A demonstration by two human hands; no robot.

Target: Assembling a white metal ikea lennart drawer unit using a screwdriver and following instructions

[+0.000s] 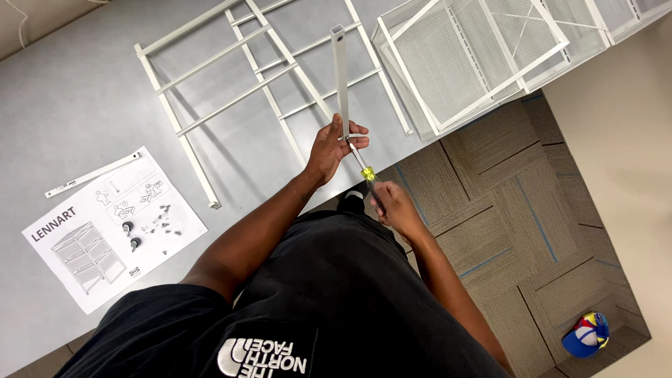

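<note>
My left hand (331, 148) grips the near end of a white square metal bar (340, 77) that reaches away over the grey table (63, 105). My right hand (393, 205) holds a screwdriver (363, 168) with a yellow handle. Its shaft points at the bar's end, just beside my left fingers. A white metal ladder-like frame (238, 84) lies flat on the table behind the bar.
White mesh baskets (483, 49) stand at the table's far right corner. An instruction sheet (98, 231) with small screws and castors (150, 227) on it lies at the left, next to a short white strip (91, 175). A blue cap (586, 334) lies on the carpet tiles.
</note>
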